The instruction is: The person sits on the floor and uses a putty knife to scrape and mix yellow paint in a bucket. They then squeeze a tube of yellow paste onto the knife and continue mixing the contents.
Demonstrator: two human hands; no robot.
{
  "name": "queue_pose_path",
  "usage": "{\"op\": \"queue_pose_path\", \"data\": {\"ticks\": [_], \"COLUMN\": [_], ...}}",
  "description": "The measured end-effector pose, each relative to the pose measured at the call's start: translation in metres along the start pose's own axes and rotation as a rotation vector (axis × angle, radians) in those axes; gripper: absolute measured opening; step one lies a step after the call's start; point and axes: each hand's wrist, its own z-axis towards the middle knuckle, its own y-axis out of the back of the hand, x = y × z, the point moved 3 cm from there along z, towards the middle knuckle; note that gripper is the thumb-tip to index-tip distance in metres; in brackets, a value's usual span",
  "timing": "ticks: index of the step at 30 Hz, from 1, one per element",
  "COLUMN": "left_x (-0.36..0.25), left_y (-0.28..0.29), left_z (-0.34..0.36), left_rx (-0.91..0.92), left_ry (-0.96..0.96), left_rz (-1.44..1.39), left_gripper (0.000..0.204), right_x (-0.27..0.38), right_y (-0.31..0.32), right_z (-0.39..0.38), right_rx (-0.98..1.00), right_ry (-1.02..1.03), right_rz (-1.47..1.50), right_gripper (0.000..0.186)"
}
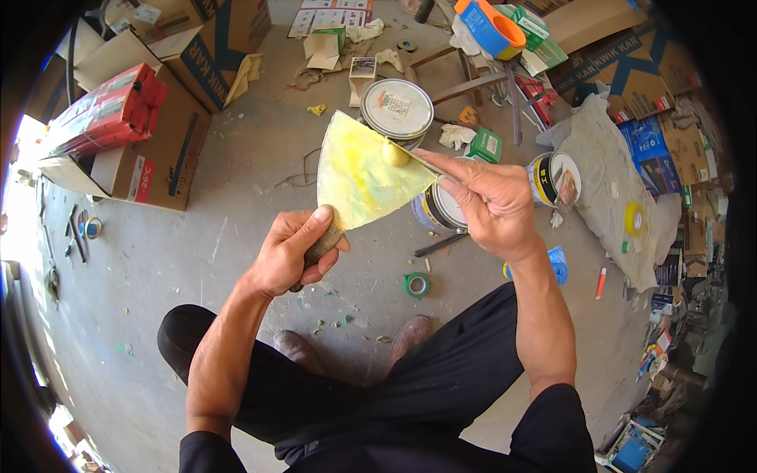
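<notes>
In front of me a wide putty knife (367, 185) is held up, its fan-shaped blade smeared with pale yellow putty. My left hand (296, 248) is wrapped round its dark handle, thumb at the base of the blade. A rounded lump of yellow putty (396, 154) sits near the blade's right corner. Beside that corner is my right hand (489, 197), fingers extended and thumb pressed toward them on something thin, seen nearly edge-on. What that is I cannot make out. Behind the blade stand a lidded tin (397, 106) and another tin (449, 206), both partly hidden.
Beyond my feet lies a green tape roll (416, 284). A third tin (554, 179) stands on the right by a plastic sheet (623, 189). Cardboard boxes (158, 150) with red packages (106, 110) fill the left. An orange and blue tape roll (490, 30) lies at the back.
</notes>
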Motion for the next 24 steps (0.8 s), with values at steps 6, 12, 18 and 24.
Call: {"op": "queue_pose_path", "data": {"ticks": [6,12,18,24], "left_x": [0.003,-0.001,0.009,0.009], "left_y": [0.006,0.004,-0.013,-0.011], "left_z": [-0.003,-0.002,-0.001,0.001], "left_rx": [-0.031,0.015,0.112,0.0], "left_ry": [-0.074,-0.093,0.001,-0.025], "left_rz": [-0.156,-0.028,0.052,0.026], "left_gripper": [0.058,0.058,0.061,0.061], "right_x": [-0.008,-0.024,-0.023,-0.002], "right_y": [0.003,-0.001,-0.013,-0.001], "right_z": [-0.002,-0.01,-0.002,-0.009], "right_rx": [0.093,-0.182,-0.323,-0.236], "right_ry": [-0.056,-0.353,-0.378,-0.203], "right_rz": [-0.16,0.189,0.619,0.365], "right_gripper": [0.029,0.018,0.015,0.024]}}
